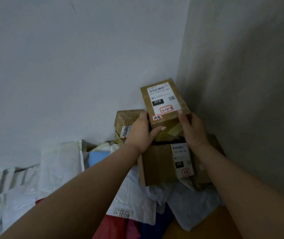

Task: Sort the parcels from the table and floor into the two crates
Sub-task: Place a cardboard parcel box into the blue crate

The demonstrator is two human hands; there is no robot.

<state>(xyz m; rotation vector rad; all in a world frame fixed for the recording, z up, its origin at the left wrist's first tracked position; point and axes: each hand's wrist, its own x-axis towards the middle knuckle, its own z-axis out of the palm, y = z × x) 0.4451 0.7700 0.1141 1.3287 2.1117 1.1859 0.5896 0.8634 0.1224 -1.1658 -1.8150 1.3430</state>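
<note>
Two hands, left [140,133] and right [194,131], hold one of three boxes [165,104]

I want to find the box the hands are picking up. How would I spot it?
Look to the corner where the two walls meet, above the heap of parcels. The held box is the small brown carton gripped by the left hand and right hand. Its white label says 010, while the box below says 060.

Held box [165,107]: matt brown cardboard, glossy tape, white paper label.
Lower box [156,165]: plain matt cardboard.
Mailer bags [60,163]: white plastic, crinkled, slightly shiny.
Wall [68,66]: smooth, matt paint.
</note>
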